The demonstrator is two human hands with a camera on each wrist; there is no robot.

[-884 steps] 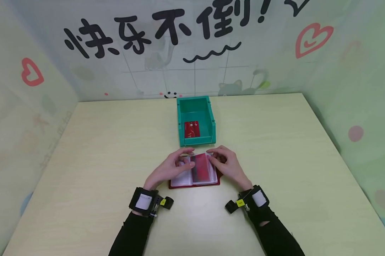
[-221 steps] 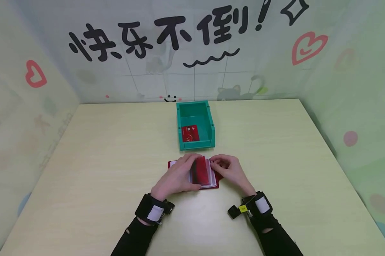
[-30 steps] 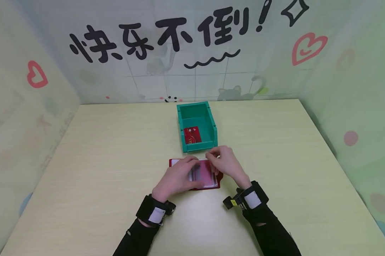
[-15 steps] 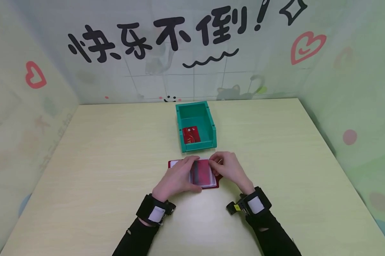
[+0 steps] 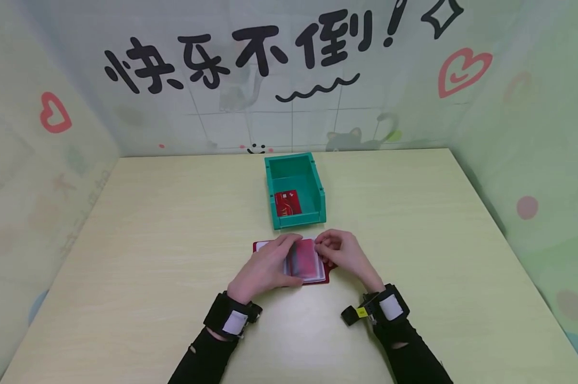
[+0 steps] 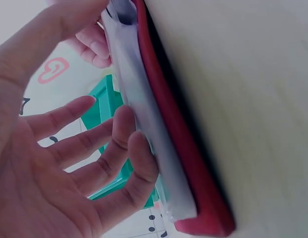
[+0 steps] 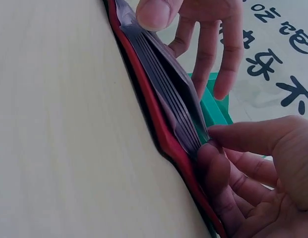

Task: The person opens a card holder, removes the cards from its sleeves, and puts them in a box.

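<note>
A card holder with a red cover [image 7: 157,121] and a stack of clear plastic sleeves [image 7: 163,84] lies open on the table. A pinkish-red card shows through the top sleeve [image 5: 305,258]. My left hand [image 5: 264,270] spreads over the left pages, thumb by the near edge and fingers by the far edge, resting on the sleeves. At the right edge, thumb and forefinger of my right hand [image 5: 347,257] pinch the corner of a sleeve. In the right wrist view this upper leaf stands slightly apart from the stack. The left hand hides most of the left pages.
Just beyond the card holder stands a teal plastic bin [image 5: 320,205] with a red card [image 5: 288,203] inside. The pale wooden table [image 5: 174,224] is bounded by printed walls at the back and sides.
Over the last second my right hand comes down from above the holder's upper right to its right edge. Earlier, my left hand moved from the far-left corner onto the pages. The bin's card stays.
</note>
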